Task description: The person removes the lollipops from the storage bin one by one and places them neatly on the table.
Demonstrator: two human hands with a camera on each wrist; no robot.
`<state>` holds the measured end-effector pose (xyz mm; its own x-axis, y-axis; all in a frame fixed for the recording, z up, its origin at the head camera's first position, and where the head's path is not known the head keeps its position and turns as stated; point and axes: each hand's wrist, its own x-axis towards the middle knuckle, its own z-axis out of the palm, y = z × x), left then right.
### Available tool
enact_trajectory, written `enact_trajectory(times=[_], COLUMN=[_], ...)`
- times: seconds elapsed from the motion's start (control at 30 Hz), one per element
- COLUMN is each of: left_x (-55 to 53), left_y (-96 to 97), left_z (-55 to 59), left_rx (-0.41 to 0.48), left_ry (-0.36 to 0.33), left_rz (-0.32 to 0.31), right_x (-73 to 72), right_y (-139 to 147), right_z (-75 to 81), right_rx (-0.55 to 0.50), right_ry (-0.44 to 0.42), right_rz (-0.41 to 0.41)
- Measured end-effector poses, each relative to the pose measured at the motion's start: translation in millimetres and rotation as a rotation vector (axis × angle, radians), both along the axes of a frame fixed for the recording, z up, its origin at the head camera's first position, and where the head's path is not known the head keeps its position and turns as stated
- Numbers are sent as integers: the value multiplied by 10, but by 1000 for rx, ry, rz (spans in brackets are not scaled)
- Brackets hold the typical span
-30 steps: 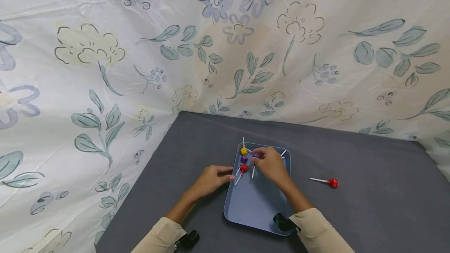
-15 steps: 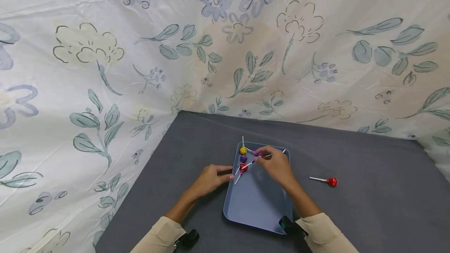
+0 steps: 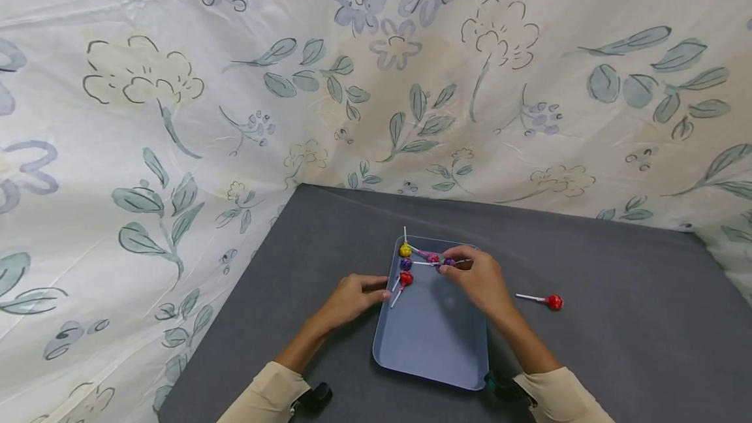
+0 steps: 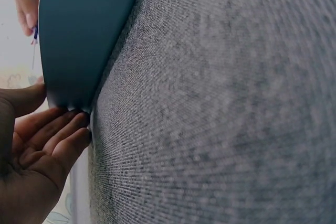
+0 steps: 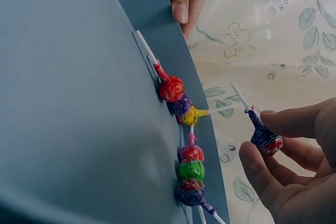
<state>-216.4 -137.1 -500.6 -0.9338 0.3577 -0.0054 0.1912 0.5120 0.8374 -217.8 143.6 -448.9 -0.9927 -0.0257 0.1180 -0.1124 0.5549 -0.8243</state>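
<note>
Pinching a round, twist-wrapped purple lollipop (image 5: 265, 139)

Under even light, my right hand (image 3: 483, 278) casts a soft shadow toward the right edge of the tray (image 3: 425, 348), while my left wrist's view looks dim, its backdrop (image 4: 11, 45) washed out.

2 forearms (image 3: 525, 338) angled inward; right hand (image 3: 478, 276) pinching, left hand (image 3: 353, 299) gripping.

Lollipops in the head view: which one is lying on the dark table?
The red lollipop to the right of the tray, apart from the others: those lie in the tray, except a purple one that the right hand pinches.
</note>
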Motion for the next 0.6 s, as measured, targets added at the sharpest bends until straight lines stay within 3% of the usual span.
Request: enact_trajectory(times=[0.6], left_x=[-10], left_y=[-1], left_z=[5], left_rx=[-15], left_ry=[12], left_rz=[-10], right_x=[217], right_y=[349], right_z=[43], right_rx=[-46], right_ry=[13], right_rz=[-29])
